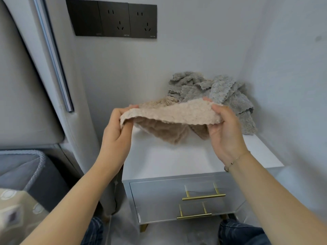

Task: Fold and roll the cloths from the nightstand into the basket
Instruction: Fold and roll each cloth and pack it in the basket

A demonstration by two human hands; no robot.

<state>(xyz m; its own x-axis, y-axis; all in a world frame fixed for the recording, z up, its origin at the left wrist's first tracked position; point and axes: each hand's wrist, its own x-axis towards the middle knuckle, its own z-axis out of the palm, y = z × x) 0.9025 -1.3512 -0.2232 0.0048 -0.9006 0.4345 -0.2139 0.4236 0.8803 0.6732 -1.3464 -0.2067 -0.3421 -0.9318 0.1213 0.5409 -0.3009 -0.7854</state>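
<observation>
A fluffy beige cloth (169,115) hangs stretched between my two hands above the white top of the nightstand (177,160). My left hand (116,131) pinches its left end and my right hand (224,131) grips its right end; the cloth's lower part sags toward the tabletop. Behind it, a crumpled heap of grey cloths (217,92) lies in the back right corner of the nightstand. A grey fabric basket (38,167) stands at the lower left, its inside mostly out of sight.
The nightstand has two grey drawers with brass handles (203,197). White walls close it in behind and on the right. A padded headboard (26,85) and dark wall sockets (113,18) are on the left. A patterned cushion (16,214) lies at the lower left corner.
</observation>
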